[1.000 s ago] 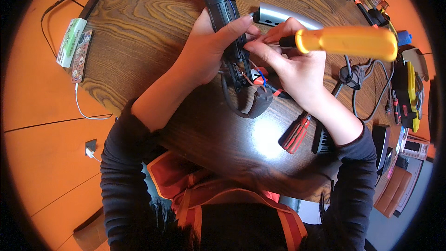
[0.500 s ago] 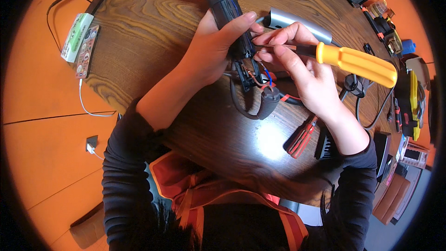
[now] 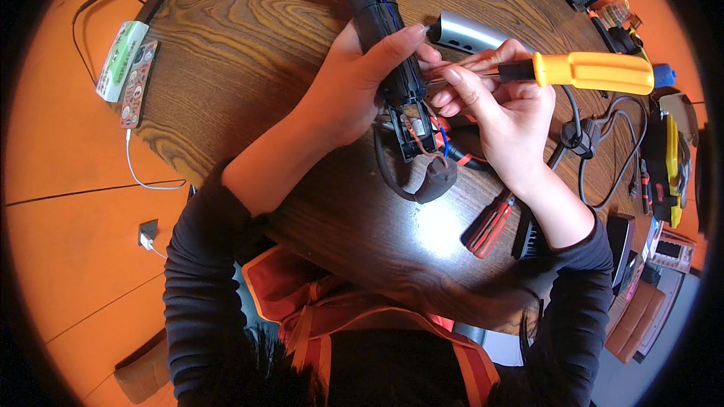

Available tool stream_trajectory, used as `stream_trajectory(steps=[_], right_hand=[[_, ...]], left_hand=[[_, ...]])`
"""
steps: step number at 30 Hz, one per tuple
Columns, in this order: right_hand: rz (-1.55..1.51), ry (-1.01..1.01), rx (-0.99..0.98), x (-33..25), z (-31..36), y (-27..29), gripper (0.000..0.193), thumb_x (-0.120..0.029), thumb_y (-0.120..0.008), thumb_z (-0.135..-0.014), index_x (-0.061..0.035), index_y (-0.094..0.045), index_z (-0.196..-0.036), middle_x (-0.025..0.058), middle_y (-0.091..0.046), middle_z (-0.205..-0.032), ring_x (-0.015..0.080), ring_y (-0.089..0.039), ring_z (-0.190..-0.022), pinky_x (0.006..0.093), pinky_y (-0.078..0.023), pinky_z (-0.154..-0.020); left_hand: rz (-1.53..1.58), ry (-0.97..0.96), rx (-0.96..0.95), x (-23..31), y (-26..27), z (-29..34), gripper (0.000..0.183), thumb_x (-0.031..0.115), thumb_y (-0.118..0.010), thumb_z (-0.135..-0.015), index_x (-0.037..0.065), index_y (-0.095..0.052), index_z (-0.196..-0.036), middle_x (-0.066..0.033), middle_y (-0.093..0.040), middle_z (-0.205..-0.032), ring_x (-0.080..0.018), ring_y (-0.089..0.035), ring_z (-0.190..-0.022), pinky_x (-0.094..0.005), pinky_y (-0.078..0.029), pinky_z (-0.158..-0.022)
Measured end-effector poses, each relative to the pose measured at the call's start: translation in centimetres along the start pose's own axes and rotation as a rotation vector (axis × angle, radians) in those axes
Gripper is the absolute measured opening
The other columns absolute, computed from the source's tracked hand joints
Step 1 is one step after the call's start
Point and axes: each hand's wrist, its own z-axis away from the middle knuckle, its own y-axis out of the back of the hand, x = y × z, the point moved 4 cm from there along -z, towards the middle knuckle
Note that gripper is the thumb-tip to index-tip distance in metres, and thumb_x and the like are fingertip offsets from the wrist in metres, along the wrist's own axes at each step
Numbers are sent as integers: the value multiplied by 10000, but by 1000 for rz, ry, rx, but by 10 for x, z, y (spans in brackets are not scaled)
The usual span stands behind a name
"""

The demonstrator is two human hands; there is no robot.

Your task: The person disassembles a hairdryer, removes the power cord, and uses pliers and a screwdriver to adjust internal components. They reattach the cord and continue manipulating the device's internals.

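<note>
My left hand point(image 3: 369, 83) is wrapped round the black inner handle of a hair dryer point(image 3: 369, 0), its grey head partly cut off at the top edge. The handle's lower end is open, showing brown and blue wires and a dark cord sleeve point(image 3: 437, 181). In my right hand point(image 3: 509, 109) is a yellow-handled screwdriver point(image 3: 596, 71), held by its shaft between thumb and fingers. Its shaft points left at the handle's side; fingers hide the tip, so contact cannot be made out. A silver tube-shaped handle shell point(image 3: 483, 34) lies just beyond my right hand.
On the wooden table point(image 3: 241, 38) lie a red screwdriver point(image 3: 490, 230), a black brush point(image 3: 528, 237), red-and-black pliers point(image 3: 467, 158) partly behind the wires, and a looping black cable point(image 3: 622, 143). A phone point(image 3: 138, 87) sits at the left edge, tools along the right.
The hair dryer has shifted slightly right and down with my left hand, showing more of its head. The screwdriver has moved right and up, its handle now nearly level.
</note>
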Motion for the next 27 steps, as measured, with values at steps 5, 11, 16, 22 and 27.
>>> stream_trajectory(steps=[5, 11, 16, 22, 27], right_hand=[[-78, 35, 3, -2, 0, 1, 119, -26, -565, -814, 44, -470, -830, 114, -594, -704, 108, -592, -604, 197, -494, -526], [-57, 94, 122, -1, -9, 17, 114, -33, -570, -812, 11, -466, -825, 108, -585, -773, 98, -565, -634, 184, -465, -506], [118, 96, 80, 10, -14, 21, 82, -22, -598, -780, -29, -518, -763, 51, -534, -812, 94, -487, -714, 210, -390, -668], [-37, 150, 76, 14, -12, 18, 99, 6, -639, -736, 2, -548, -774, 69, -557, -782, 117, -529, -742, 225, -425, -677], [31, 164, -51, 10, -7, 10, 87, -13, -648, -731, 0, -574, -774, 74, -559, -771, 122, -532, -720, 230, -417, -665]], left_hand=[[64, 44, 1, -4, 1, -1, 228, 227, -590, -813, 5, -537, -824, -92, -575, -796, -150, -571, -712, -269, -477, -671], [114, -2, -4, 0, -1, -2, 261, 184, -584, -807, -33, -496, -923, -126, -576, -825, -241, -603, -813, -357, -505, -764], [67, 49, 4, 3, -5, 1, 215, 49, -581, -771, 6, -451, -938, -134, -551, -908, -287, -580, -894, -420, -470, -831], [43, 5, 111, 9, -1, 2, 279, -38, -628, -697, -5, -437, -898, -120, -557, -857, -227, -608, -792, -322, -523, -741], [-77, 7, 30, 11, -4, 4, 314, -9, -611, -711, 25, -417, -956, -93, -563, -822, -192, -593, -766, -313, -501, -692]])
